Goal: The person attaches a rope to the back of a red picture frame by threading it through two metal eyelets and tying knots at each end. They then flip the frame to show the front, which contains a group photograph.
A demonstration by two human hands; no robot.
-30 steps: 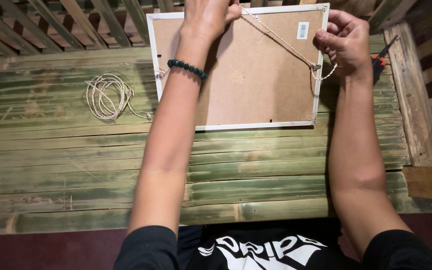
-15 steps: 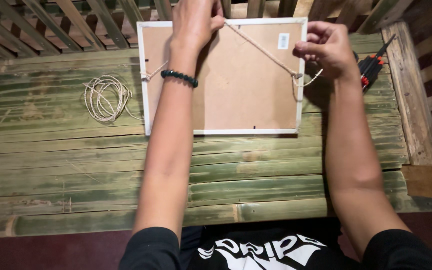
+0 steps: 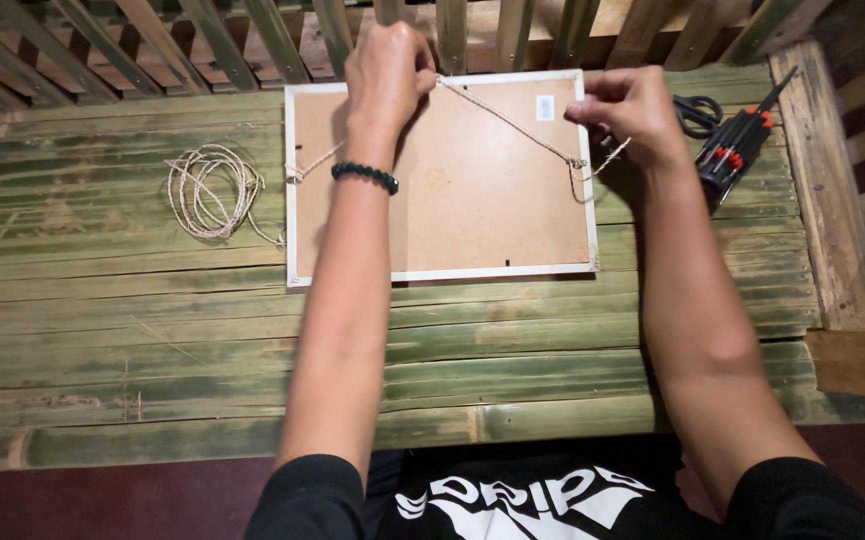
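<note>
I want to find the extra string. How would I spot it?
Look at the green bamboo table, then at the picture frame lying face down on it. Left of the frame lies a loose coil of pale string, touching neither hand; the other string is stretched tight across the frame's back.

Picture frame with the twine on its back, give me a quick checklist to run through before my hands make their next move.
1. Picture frame lies face down, flat on the bamboo table: ok.
2. Twine runs taut from left hand to the right-edge hook: ok.
3. Right hand pinches the loose twine end by that hook: ok.
4. Knot at the hook tight: cannot tell.
5. Spare twine coil lies beside the frame, off it: ok.
6. Scissors and screwdriver set apart from the twine: ok.
</note>
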